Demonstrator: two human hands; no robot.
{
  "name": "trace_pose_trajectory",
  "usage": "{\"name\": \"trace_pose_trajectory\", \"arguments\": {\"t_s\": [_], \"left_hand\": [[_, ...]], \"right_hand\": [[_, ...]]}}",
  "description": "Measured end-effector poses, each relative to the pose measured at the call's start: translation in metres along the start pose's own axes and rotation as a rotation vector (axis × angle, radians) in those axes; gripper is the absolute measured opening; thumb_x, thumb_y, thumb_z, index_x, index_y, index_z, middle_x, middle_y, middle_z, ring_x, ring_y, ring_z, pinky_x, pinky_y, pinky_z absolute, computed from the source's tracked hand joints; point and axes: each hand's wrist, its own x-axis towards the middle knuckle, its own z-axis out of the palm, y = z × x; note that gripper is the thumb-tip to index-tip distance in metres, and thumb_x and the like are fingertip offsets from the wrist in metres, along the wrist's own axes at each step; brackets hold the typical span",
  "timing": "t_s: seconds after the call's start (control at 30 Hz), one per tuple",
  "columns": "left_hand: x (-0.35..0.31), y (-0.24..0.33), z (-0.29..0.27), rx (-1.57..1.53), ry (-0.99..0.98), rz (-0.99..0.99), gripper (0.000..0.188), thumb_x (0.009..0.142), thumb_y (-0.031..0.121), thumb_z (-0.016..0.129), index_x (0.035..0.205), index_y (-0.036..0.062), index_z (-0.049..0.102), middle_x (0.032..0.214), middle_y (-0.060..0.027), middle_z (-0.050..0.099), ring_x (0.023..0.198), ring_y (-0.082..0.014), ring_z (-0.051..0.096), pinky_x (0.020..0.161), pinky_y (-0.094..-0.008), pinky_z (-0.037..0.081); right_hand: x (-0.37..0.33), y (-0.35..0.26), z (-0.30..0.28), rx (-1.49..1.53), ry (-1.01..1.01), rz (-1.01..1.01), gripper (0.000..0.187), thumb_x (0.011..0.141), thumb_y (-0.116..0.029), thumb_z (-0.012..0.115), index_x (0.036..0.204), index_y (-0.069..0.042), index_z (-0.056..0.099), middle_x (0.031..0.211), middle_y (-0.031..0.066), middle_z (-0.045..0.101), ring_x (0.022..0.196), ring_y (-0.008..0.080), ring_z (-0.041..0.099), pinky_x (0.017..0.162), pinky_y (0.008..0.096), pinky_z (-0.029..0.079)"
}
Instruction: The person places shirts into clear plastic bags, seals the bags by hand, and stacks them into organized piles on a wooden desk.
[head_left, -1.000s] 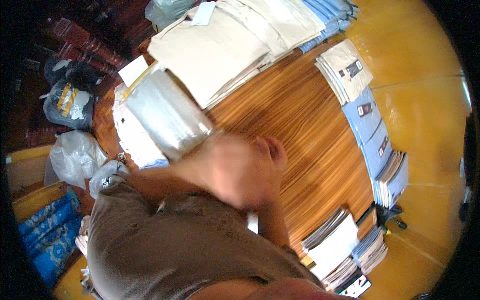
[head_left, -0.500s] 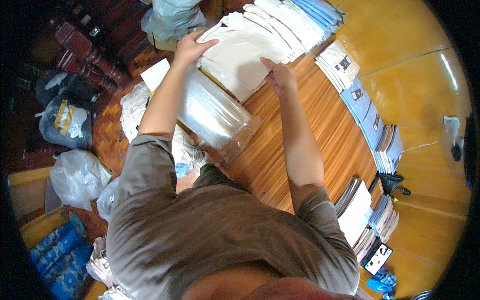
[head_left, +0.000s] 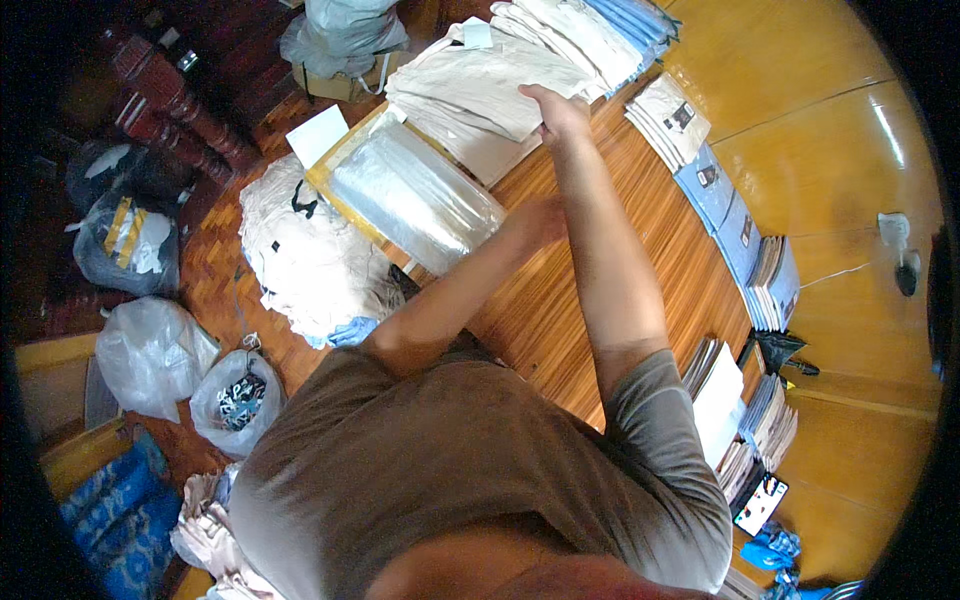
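Observation:
My right hand [head_left: 564,116] is at the right edge of a cream folded garment [head_left: 490,85] near the far end of the wooden table. Its thumb side is stretched out over the cloth; its other fingers are partly hidden. Smeared by motion, my left hand [head_left: 540,222] is over the table beside my right forearm, and its fingers cannot be made out. A pack of clear plastic sleeves [head_left: 415,190] on a yellow-edged board lies to the left of it. On the cream garment rests a small white paper [head_left: 477,35].
More cream garments [head_left: 570,40] and blue ones [head_left: 630,30] lie in a row at the far end. Folded shirts with tags [head_left: 715,190] line the table's right side. A heap of cream clothes [head_left: 310,250] and plastic bags [head_left: 155,355] are at the left.
My left hand has let go of the garment's far left corner and moved back toward me, to the right over the table. My right hand has shifted slightly farther away along the garment's edge.

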Motion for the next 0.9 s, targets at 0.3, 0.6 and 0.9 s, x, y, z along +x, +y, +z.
{"name": "trace_pose_trajectory", "arguments": {"t_s": [0.3,0.6,0.9], "left_hand": [[0.131,-0.050,-0.016,0.189,0.400,0.702,0.063,0.105,0.056,0.038,0.148,0.0125,0.052,0.147,-0.0133,0.057,0.132,-0.0311,0.057,0.112,-0.0508,0.045],[-0.029,-0.173,-0.011,-1.146,-0.392,-0.094,0.075,0.105,0.058,0.040,0.156,0.0040,0.043,0.157,-0.0159,0.051,0.145,-0.0358,0.047,0.125,-0.0517,0.030],[-0.091,-0.133,-0.002,0.303,-0.058,-0.545,0.045,0.102,0.025,0.067,0.141,0.0025,0.060,0.127,-0.0087,0.070,0.115,-0.0183,0.067,0.097,-0.0357,0.055]], "right_hand": [[-0.054,0.059,-0.114,0.037,0.092,-0.132,0.055,0.081,-0.001,0.083,0.128,0.012,0.056,0.116,0.0220,0.071,0.101,0.0310,0.073,0.084,0.0409,0.062],[-0.212,0.216,-0.310,0.091,0.222,0.035,0.038,0.085,-0.013,0.085,0.117,0.004,0.072,0.108,0.0121,0.076,0.094,0.0207,0.072,0.086,0.0322,0.057],[-0.278,0.288,-0.370,-0.072,0.127,0.280,0.047,0.088,-0.030,0.086,0.120,0.002,0.070,0.111,0.0111,0.075,0.094,0.0205,0.071,0.085,0.0372,0.057]]}}
